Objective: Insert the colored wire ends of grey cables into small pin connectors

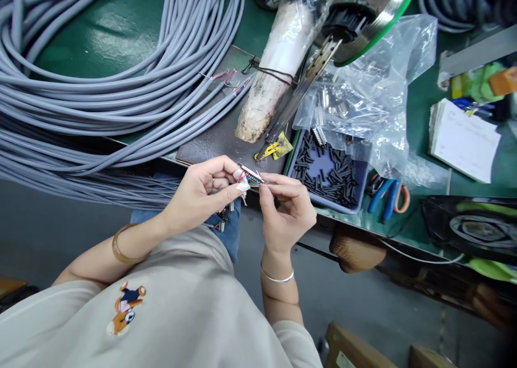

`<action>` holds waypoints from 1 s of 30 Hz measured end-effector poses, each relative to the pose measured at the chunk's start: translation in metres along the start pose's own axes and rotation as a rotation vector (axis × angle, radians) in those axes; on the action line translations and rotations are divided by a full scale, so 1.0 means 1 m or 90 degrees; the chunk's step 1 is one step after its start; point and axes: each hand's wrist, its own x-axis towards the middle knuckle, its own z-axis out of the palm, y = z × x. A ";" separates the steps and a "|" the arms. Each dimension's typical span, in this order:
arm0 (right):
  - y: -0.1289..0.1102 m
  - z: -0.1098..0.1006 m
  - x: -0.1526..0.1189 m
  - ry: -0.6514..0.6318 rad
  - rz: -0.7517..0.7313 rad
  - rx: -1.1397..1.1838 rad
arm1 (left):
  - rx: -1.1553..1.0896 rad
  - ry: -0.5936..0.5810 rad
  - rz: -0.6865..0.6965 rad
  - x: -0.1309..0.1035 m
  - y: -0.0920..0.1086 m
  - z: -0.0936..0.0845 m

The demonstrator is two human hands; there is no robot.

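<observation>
A small multi-pin connector (pixel 252 174) with a metal edge is held in front of my body, near the bench's front edge. Thin coloured wires (pixel 253 184), red and green among them, run along its near side. My left hand (pixel 197 195) pinches its left end, with white tips or wraps on the thumb and a finger. At the right end, the thumb and fingers of my right hand (pixel 287 212) are closed on the connector and wire ends; exactly which is hard to see. Below my left hand, more wired connectors (pixel 222 226) hang over my lap.
Thick coils of grey cable (pixel 121 104) cover the bench's left side. A soldering stand (pixel 301 88) with a solder spool (pixel 379 26) rises ahead. To the right are a blue tray (pixel 359 195) of black sleeves, a plastic bag (pixel 371 88), pliers (pixel 383 195) and a paper pad (pixel 464 139).
</observation>
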 end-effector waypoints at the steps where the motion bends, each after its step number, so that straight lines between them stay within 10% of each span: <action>1: 0.000 0.001 0.002 0.014 -0.030 -0.015 | 0.012 0.016 0.005 0.001 -0.001 0.000; 6: 0.004 0.005 0.005 0.048 -0.155 -0.127 | 0.072 0.096 0.018 0.006 -0.009 0.002; 30: 0.004 0.005 0.017 0.028 -0.151 -0.100 | 0.192 0.220 0.160 0.015 -0.012 0.012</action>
